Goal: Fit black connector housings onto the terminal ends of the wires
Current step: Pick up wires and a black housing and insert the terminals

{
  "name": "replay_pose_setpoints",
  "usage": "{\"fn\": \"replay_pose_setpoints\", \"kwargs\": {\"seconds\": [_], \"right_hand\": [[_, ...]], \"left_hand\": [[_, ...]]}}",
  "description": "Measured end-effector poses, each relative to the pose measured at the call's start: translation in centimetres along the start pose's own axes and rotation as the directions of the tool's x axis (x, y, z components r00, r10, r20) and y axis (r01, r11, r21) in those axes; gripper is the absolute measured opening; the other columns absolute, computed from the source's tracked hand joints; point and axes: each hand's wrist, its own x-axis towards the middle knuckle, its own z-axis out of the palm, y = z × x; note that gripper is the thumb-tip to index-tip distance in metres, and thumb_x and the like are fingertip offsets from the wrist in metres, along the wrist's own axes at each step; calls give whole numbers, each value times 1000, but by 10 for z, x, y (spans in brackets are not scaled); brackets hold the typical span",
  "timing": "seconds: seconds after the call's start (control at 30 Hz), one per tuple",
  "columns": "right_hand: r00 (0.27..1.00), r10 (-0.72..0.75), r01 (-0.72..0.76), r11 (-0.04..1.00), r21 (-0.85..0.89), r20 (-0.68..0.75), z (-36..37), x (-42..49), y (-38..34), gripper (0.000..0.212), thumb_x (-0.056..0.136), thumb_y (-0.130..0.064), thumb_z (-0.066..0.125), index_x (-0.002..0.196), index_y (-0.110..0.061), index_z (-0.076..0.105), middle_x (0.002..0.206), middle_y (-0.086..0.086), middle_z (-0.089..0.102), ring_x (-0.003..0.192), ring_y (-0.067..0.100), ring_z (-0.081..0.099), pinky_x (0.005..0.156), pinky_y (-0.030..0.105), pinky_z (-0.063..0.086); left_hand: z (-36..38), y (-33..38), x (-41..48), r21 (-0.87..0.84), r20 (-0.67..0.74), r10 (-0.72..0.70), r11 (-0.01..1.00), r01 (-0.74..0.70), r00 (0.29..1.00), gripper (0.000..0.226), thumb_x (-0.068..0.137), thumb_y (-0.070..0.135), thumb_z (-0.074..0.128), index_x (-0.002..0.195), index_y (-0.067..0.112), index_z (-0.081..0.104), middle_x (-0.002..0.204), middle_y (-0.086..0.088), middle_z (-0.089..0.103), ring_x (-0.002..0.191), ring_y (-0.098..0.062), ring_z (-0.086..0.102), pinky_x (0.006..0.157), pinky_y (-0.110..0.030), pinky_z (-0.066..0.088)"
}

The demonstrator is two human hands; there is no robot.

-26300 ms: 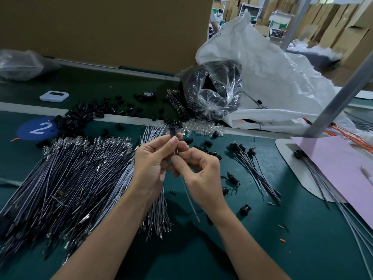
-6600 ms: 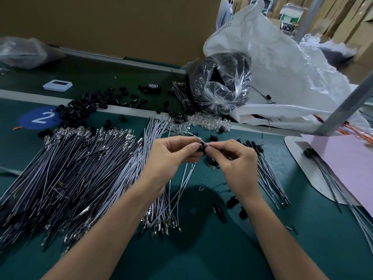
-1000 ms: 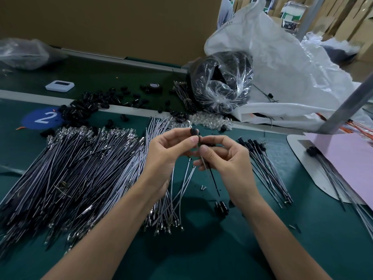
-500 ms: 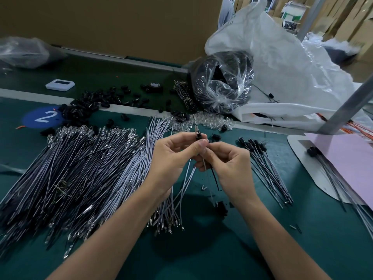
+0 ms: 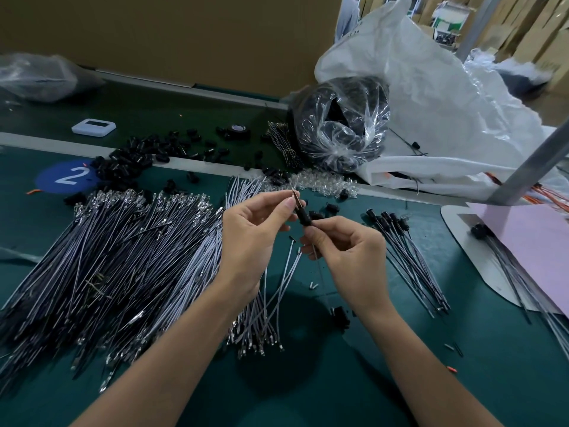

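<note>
We list this as a factory assembly bench: a green work surface [image 5: 400, 380] carrying a blue round station marker numbered 2 [image 5: 66, 177], a broad heap of cut wires [image 5: 107, 257] with metal terminals, and loose black connector housings [image 5: 132, 158] scattered in bulk. We also note a clear bag of black parts [image 5: 341, 124], a large white sack [image 5: 446, 103], a metal post [image 5: 535, 158] and stacked cardboard boxes [image 5: 529, 23] behind.

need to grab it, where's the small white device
In the head view the white device lies far left on the back belt, beyond the blue 2 sticker and left of the loose black housings.
</note>
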Motion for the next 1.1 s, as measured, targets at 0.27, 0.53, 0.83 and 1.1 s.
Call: {"fn": "replay_pose_setpoints", "kwargs": {"seconds": [0.27, 0.53, 0.83, 1.1], "right_hand": [[993, -107, 100, 988, -120, -52, 3, -2, 3, 7, 84, -4, 74, 85, -11, 76, 69, -7, 72, 59, 5, 69, 58, 16, 53], [995, -96, 92, 991, -99, -34, 3, -2, 2, 6, 86, -5, 72, 86, -10, 75, 69, -5, 73, 61, 7, 70, 60, 19, 55], [996, -84, 86, 988, -128, 24, 3, -3, 3, 9, 91, -9, 68, 87, -9, 76, 69, -4, 73, 65, 10, 70, 63, 25, 57], [995, -86, 93, 983, -160, 49, 2, -3, 3, 11, 92, -9, 66, 89, -8, 76, 70, -6, 72, 66, 7, 69, 64, 22, 56]], "left_hand": [[1, -2, 0, -2, -40, 34, 999, -34, 999, 10, 86, 4, 69, 92, 11, 74, 90, -4, 76, 85, -16, 70, 67, -21, 54], [-1, 0, 1, -169, 3, -77, 983, 77, 997, 11, 79, 12, 68, 90, 12, 72, 84, -2, 76, 80, -14, 70, 72, -23, 56], [-5, 3, 5, -333, -18, -106, 938, 94, 994, 12, 69, 14, 71, 80, 15, 76, 84, -4, 76, 80, -12, 71, 69, -21, 56], [-6, 6, 4, -333, -6, -112, 937, 103, 994, 12, 69, 15, 73, 79, 16, 78, 88, -5, 76, 83, -13, 71, 69, -21, 56]]}}
